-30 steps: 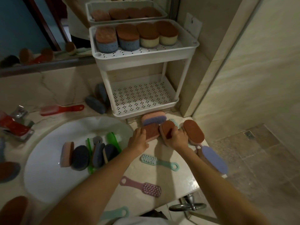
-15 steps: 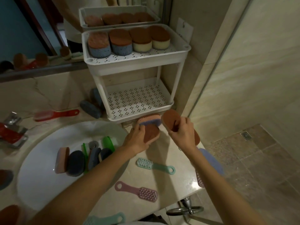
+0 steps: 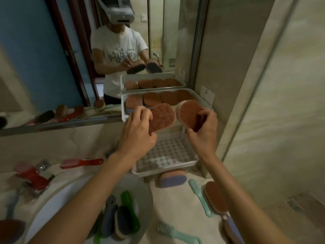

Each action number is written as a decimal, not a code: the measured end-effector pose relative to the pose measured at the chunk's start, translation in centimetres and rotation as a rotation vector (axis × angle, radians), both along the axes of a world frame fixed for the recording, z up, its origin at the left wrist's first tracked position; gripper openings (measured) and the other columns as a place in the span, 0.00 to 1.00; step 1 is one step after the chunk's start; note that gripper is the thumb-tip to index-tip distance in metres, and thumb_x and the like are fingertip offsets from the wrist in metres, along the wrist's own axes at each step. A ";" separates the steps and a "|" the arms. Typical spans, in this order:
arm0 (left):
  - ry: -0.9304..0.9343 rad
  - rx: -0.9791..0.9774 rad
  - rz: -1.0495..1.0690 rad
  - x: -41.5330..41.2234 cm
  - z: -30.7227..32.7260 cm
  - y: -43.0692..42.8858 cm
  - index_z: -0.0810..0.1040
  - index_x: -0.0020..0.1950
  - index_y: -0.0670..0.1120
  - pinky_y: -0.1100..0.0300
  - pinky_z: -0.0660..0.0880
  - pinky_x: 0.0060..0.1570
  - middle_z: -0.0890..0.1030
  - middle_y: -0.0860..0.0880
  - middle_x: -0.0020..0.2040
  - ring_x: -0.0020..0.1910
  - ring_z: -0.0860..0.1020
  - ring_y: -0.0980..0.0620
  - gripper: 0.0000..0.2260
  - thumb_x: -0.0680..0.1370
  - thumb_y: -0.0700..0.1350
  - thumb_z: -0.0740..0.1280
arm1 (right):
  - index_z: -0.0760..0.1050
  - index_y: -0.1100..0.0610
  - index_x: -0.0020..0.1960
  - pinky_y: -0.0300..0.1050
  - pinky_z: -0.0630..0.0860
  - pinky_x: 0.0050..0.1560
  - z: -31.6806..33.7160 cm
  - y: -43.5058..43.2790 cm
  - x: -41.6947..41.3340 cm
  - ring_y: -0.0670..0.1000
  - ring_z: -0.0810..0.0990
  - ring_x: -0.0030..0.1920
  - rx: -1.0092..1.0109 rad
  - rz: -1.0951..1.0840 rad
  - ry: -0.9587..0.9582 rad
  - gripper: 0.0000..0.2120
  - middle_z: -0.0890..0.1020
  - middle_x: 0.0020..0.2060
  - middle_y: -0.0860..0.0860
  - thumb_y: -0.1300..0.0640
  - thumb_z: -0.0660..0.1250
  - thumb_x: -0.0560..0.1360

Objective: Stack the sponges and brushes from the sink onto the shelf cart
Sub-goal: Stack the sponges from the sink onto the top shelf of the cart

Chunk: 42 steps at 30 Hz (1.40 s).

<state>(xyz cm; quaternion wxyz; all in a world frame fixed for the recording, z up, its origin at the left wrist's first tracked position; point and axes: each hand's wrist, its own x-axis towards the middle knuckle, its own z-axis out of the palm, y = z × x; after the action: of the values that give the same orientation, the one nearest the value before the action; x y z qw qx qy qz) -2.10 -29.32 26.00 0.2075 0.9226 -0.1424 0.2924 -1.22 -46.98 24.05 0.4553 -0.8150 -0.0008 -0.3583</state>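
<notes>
Bathroom counter left below, both hands, left hand (image 3: 139, 136) and right hand (image 3: 204, 132), now raised, each gripping 1 sponge (image 3: 162, 118) before the shelf cart (image 3: 177, 166).

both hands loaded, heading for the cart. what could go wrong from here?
1. The top tray already holds a row of four sponges; adding the left hand's sponge and the right hand's sponge in front may be tight, and one could tip over the rim.
2. The cart stands near the counter's edge; a push could shift it.
3. The left forearm hangs over the sink; lowering it could knock the upright sponges there.
</notes>
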 end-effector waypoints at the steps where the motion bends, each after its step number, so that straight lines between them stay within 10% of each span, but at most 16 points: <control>1: -0.012 0.002 0.001 0.8 0.7 0.3 0.69 0.51 0.43 0.58 0.66 0.50 0.70 0.45 0.58 0.56 0.70 0.47 0.15 0.67 0.37 0.69 | 0.66 0.56 0.52 0.37 0.65 0.51 1.0 0.0 0.6 0.48 0.66 0.52 0.021 0.010 0.011 0.22 0.67 0.51 0.49 0.71 0.67 0.63; 16: 0.587 -0.126 -0.125 7.2 3.3 1.5 0.72 0.54 0.44 0.57 0.69 0.51 0.73 0.46 0.57 0.54 0.71 0.50 0.08 0.75 0.38 0.62 | 0.68 0.59 0.57 0.50 0.69 0.59 4.5 -1.1 7.3 0.58 0.72 0.60 -0.578 0.133 0.261 0.21 0.74 0.59 0.58 0.67 0.69 0.67; 34: 0.450 -0.130 -0.128 6.1 1.6 0.7 0.78 0.56 0.47 0.55 0.71 0.61 0.77 0.49 0.59 0.60 0.74 0.50 0.11 0.75 0.47 0.64 | 0.74 0.60 0.63 0.50 0.66 0.64 2.2 -0.6 6.2 0.59 0.73 0.62 -0.643 0.227 0.264 0.25 0.77 0.61 0.58 0.72 0.59 0.69; 42: 0.230 -0.044 -0.134 4.4 0.1 -1.2 0.72 0.64 0.43 0.57 0.43 0.74 0.70 0.45 0.70 0.74 0.61 0.49 0.17 0.76 0.44 0.64 | 0.76 0.63 0.58 0.50 0.70 0.64 -0.7 -0.1 2.6 0.58 0.73 0.62 -0.430 0.147 -0.026 0.23 0.76 0.59 0.61 0.68 0.56 0.65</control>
<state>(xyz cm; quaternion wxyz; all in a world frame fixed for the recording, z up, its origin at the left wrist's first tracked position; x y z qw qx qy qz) 2.31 -30.53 26.06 0.2617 0.9336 -0.1724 0.1735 1.38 -47.09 23.37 0.2962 -0.8862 -0.1425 -0.3264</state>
